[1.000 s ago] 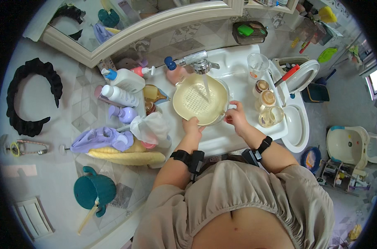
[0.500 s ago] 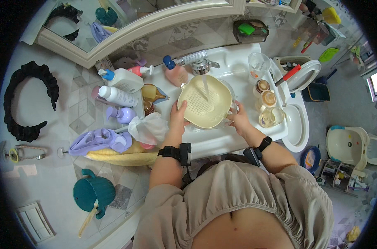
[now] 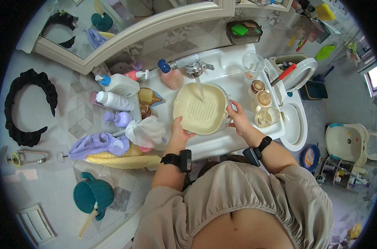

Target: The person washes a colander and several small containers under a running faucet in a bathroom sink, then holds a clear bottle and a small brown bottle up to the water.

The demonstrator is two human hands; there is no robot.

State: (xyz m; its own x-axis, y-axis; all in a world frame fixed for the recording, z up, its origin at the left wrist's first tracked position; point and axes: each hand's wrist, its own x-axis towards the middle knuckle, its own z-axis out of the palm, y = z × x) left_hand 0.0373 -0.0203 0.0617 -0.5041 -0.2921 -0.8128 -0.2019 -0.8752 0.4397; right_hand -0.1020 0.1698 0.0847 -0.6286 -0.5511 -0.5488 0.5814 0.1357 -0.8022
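Since earlier, my left hand [image 3: 181, 133] has slid to the near corner of the cream basket [image 3: 201, 111]; it and my right hand [image 3: 239, 119] hold on, fingers curled, under the running tap [image 3: 193, 69]; a wet grip could slip, tipping it.

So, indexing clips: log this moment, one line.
left hand: at near-left rim of cream colander; right hand: at right side; faucet: running into it
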